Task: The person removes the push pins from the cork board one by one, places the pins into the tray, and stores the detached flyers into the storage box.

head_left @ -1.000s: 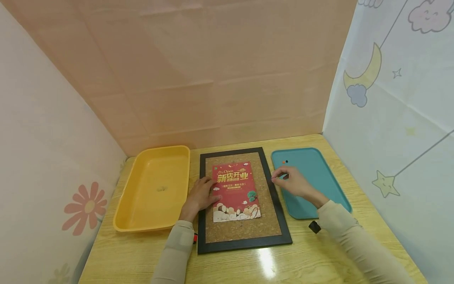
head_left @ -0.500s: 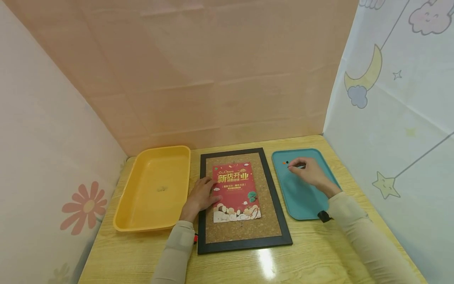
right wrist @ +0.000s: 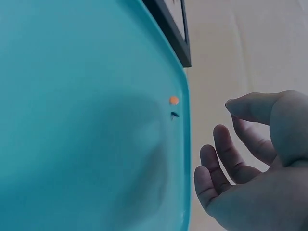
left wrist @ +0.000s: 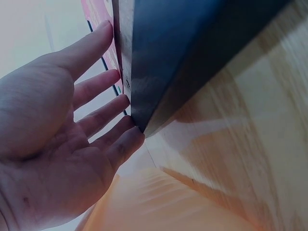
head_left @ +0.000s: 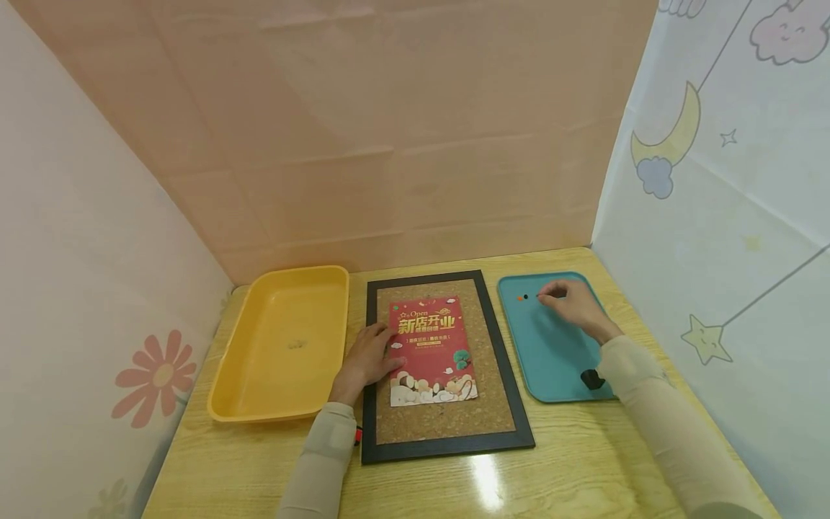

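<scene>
A red poster [head_left: 431, 353] with gold lettering lies on a black-framed cork board [head_left: 447, 425]. My left hand [head_left: 369, 357] rests over the board's left side, its fingertips at the poster's left edge; in the left wrist view its fingers are extended along the dark frame [left wrist: 159, 53]. My right hand [head_left: 577, 306] is over the far part of the teal tray [head_left: 551, 367], thumb and forefinger brought together on a small tack, mostly hidden by the fingertips. Beside them in the tray lie an orange tack [right wrist: 173, 100] and a black tack [right wrist: 174, 115].
A deep yellow bin [head_left: 285, 346] stands left of the board, close to it. The pale wooden table [head_left: 415, 490] extends in front. A peach cloth wall [head_left: 415, 144] closes off the back, and patterned white walls flank both sides.
My right hand has moved from the board's right edge over the teal tray, then farther right and back, with its fingertips kept together. The left hand, poster and board have stayed in place.
</scene>
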Motion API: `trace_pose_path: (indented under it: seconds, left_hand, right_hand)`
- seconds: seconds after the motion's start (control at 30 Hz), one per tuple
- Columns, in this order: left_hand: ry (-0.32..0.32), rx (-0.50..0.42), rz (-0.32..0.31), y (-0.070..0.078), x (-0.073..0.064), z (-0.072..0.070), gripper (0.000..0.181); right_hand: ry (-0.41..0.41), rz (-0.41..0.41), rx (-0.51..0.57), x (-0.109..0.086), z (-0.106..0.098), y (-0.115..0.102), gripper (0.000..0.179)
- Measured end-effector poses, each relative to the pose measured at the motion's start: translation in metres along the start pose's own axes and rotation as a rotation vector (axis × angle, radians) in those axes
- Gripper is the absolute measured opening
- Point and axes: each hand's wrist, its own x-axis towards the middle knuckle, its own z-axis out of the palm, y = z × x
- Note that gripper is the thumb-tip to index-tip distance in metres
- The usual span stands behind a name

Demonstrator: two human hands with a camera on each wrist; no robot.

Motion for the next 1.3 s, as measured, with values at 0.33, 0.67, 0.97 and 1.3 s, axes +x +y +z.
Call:
trace_pose_path:
  seconds: [0.33,0.67,0.97,1.3]
  left_hand:
    - [-0.004,-0.012,0.007,0.002,0.0,-0.002,0.077]
    - [-0.006,-0.006,0.004,0.002,-0.001,-0.001,0.075]
    - [0.002,-0.003,0.011,0.001,0.0,0.0,0.075]
    - [0.003,-0.02,0.007,0.0,-0.001,0.0,0.075]
  right_hand:
    - [0.001,0.018,-0.02,0.014,0.005,0.014,0.031]
    - [-0.012,0.04,-0.063,0.026,0.012,0.023,0.029]
    - [-0.045,0.051,-0.074,0.035,0.014,0.027,0.03]
    - [-0.03,0.052,-0.096,0.041,0.018,0.03,0.029]
